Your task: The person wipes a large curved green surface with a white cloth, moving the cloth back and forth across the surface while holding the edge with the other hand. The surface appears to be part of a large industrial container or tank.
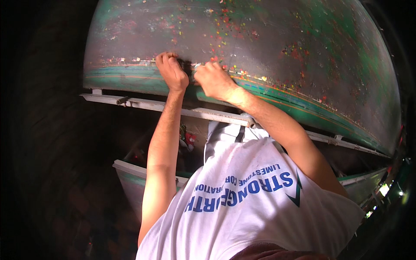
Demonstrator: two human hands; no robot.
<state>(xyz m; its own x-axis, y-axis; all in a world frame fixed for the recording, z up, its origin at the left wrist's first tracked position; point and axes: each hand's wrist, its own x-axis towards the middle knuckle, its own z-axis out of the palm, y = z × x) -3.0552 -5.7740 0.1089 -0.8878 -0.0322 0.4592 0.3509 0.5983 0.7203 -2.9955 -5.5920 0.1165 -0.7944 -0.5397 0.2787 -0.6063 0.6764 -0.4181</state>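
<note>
My left hand (172, 73) is closed, its knuckles up, over the near edge strip of a worn green and grey table (143, 37). Just to its right my right hand (215, 81) is also closed, its wrist bent in toward the left one. A small pale, shiny bit (197, 66) shows at the right hand's fingers; its kind is unclear. Between the two hands lies a dark patch (186, 66), which may be a shadow or a small dark thing. Whatever the fingers hold is hidden from this view.
Small red, yellow and white specks (216, 39) are scattered over the tabletop. A pale metal rail (151, 104) runs below its near edge, close to my body. A second green surface with a pale edge (130, 169) stands lower left. Small lights (385, 189) show at the far right.
</note>
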